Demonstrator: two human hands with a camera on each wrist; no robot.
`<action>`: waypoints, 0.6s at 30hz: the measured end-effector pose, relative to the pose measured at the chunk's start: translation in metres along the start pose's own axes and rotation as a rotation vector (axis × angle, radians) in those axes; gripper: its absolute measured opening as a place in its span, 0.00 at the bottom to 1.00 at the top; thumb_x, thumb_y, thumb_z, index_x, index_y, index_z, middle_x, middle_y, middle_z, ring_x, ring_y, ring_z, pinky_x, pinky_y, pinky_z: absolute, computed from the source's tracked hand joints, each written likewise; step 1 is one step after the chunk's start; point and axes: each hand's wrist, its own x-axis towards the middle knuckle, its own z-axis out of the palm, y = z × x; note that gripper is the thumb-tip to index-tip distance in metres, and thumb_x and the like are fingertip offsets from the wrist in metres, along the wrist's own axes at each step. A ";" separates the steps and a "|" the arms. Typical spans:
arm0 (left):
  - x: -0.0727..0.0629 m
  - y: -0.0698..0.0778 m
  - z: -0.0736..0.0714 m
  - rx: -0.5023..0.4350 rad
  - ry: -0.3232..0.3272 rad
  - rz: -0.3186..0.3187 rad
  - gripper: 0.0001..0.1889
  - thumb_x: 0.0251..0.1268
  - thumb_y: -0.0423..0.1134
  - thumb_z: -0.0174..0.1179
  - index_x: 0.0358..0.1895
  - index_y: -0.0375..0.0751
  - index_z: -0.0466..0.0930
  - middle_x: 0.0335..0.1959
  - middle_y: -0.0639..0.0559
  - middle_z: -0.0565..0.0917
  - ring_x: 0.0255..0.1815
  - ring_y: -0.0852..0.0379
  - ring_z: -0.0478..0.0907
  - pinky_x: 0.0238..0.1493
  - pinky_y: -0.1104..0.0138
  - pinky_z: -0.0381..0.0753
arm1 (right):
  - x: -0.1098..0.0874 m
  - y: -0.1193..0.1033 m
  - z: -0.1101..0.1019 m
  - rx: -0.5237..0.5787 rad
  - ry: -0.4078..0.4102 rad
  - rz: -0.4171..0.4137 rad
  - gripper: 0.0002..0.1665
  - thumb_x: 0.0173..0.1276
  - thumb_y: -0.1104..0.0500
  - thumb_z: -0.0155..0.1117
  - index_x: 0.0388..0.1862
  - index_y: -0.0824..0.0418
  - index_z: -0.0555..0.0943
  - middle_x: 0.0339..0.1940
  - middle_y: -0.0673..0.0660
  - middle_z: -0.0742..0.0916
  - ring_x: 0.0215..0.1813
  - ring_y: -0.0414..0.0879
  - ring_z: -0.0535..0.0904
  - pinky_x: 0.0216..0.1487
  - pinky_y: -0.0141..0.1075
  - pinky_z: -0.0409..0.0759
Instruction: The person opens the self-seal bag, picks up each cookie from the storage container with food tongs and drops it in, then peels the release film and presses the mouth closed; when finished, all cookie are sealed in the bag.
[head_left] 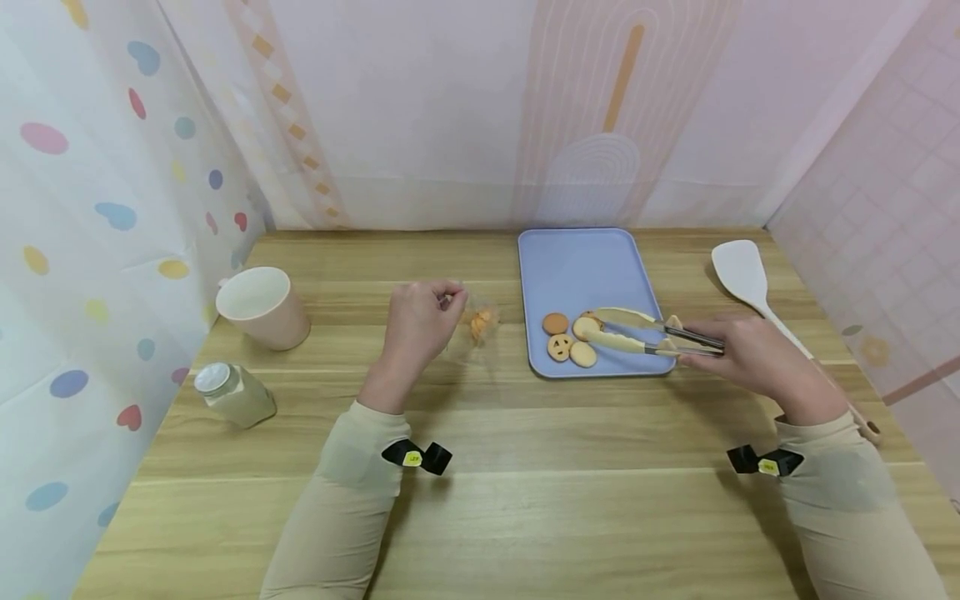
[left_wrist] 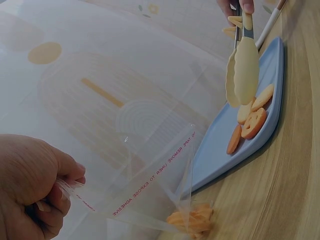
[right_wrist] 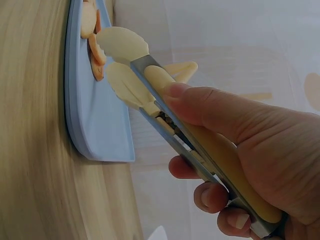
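Fingers of my left hand [head_left: 422, 325] pinch the bag [left_wrist: 155, 187], fingers of my right hand [head_left: 742, 354] clamp the tongs [head_left: 628, 342].
The tongs' ends stand apart at the cookies [head_left: 560, 347], by the near left corner of the tray [head_left: 581, 271]. From my far seat I judge the cookies light, stiff, fragile: grip them softly by the rim. The bag, beside the tray's left edge, looks thin and slippery; hold its edge.

The tray [head_left: 577, 267] is blue, the tongs [left_wrist: 247, 72] cream-tipped, the bag [left_wrist: 155, 176] red-lettered.
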 end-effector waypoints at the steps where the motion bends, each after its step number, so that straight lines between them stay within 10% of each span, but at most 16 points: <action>1: 0.000 0.000 0.000 0.002 -0.001 -0.001 0.07 0.62 0.34 0.62 0.33 0.34 0.88 0.26 0.45 0.87 0.19 0.59 0.78 0.22 0.68 0.77 | 0.000 -0.001 0.001 -0.001 0.004 -0.003 0.25 0.54 0.53 0.76 0.49 0.65 0.84 0.41 0.61 0.88 0.43 0.56 0.84 0.43 0.52 0.79; 18: -0.001 -0.002 0.000 0.002 -0.016 -0.001 0.07 0.62 0.34 0.63 0.34 0.34 0.88 0.26 0.45 0.87 0.16 0.59 0.75 0.19 0.69 0.72 | 0.005 -0.003 0.013 -0.079 0.075 -0.039 0.28 0.48 0.52 0.78 0.48 0.62 0.85 0.34 0.60 0.87 0.31 0.53 0.83 0.31 0.50 0.78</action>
